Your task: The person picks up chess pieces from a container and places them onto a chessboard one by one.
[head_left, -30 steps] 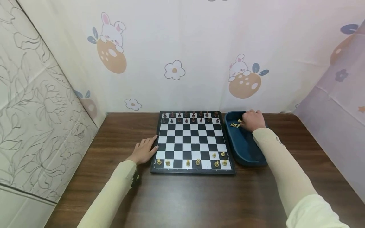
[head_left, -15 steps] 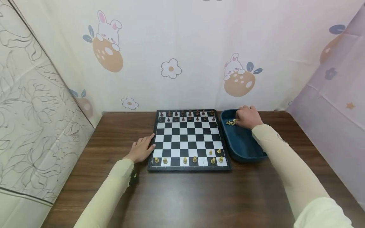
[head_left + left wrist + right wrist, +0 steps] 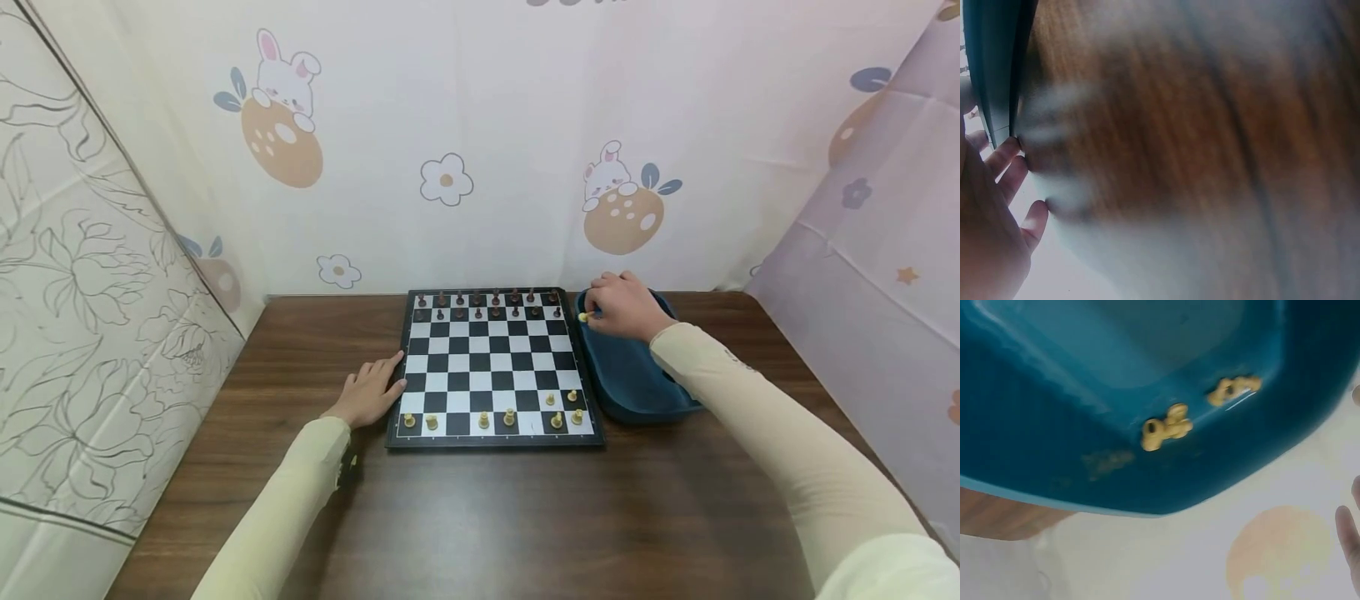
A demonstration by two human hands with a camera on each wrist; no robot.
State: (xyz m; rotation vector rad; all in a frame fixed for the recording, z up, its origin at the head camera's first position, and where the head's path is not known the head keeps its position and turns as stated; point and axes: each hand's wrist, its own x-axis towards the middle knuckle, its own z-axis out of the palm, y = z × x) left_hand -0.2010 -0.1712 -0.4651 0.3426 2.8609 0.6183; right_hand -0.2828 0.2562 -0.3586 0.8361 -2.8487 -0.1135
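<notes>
My right hand point(image 3: 618, 307) pinches a small yellow chess piece point(image 3: 582, 317) over the left rim of the blue tray point(image 3: 637, 407). Several more yellow chess pieces point(image 3: 1169, 427) lie in the tray in the right wrist view, where only fingertips point(image 3: 1347, 532) show at the right edge. The black-and-white chessboard point(image 3: 480, 364) stands just left of the tray. With fingers spread and nearly straight, my left hand point(image 3: 365, 393) touches the board's left edge. Yellow pieces stand on its near side, including a rook point(image 3: 483, 420); dark red pieces point(image 3: 496, 297) fill the two far rows.
The board and tray rest on a brown wood-grain table point(image 3: 480, 517). Close behind the table's far edge hangs a pale curtain point(image 3: 510, 225) printed with rabbits and flowers. A patterned panel point(image 3: 82, 275) borders the left side, a lilac cloth point(image 3: 877, 275) the right.
My right hand has lifted from the pieces in the tray and moved left toward the board, holding a yellow chess piece. My left hand stays at the board's edge. The head view has shifted slightly.
</notes>
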